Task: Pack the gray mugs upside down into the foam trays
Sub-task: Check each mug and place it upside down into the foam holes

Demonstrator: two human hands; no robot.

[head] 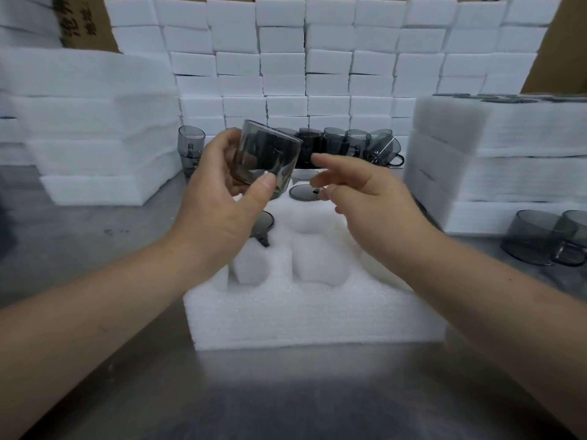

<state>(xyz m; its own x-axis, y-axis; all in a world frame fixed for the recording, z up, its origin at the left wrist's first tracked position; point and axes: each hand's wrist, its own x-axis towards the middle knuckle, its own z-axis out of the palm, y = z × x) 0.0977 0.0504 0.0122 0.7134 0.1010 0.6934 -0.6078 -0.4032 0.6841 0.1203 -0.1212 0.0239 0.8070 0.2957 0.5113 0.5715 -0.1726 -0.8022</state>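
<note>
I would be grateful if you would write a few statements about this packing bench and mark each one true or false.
1. The left hand grips a gray mug. True.
2. The right hand holds a second mug. False: it holds nothing, and its fingers are loosely extended.
3. Every pocket of the foam tray is filled. False: the near pockets are empty.
4. Two spare mugs sit on the table at the far right. True.
5. The gripped mug already sits in the tray. False: it is held up, clear of the foam.
</note>
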